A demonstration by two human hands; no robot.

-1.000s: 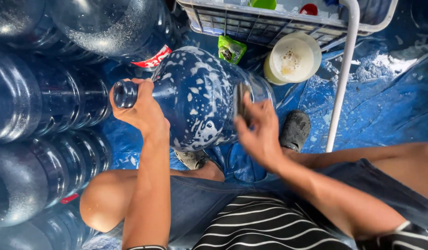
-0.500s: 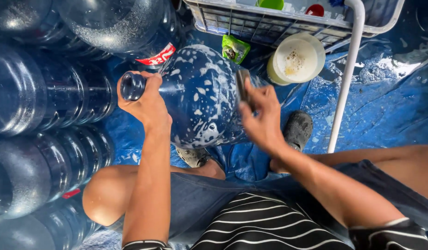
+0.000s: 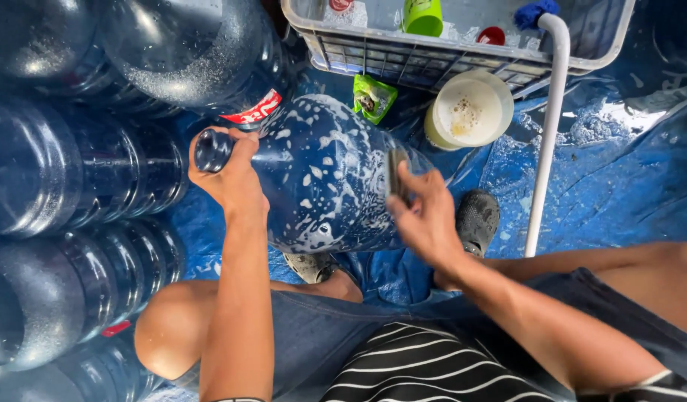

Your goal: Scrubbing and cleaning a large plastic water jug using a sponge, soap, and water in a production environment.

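Head view: we count one soapy blue jug [image 3: 325,175] lying across our lap; left hand [image 3: 228,175] fingers wrap its neck, right hand [image 3: 425,216] presses a dark scrubber [image 3: 395,173] against it. Five stacked jugs [image 3: 68,179] sit left; white basket [image 3: 462,56] holds a green cup [image 3: 422,16].

A large blue translucent plastic water jug [image 3: 325,175], soap-flecked, lies tilted on its side just before the white plastic crate [image 3: 447,52], a dark scrubbing pad [image 3: 395,173] pressed against it.
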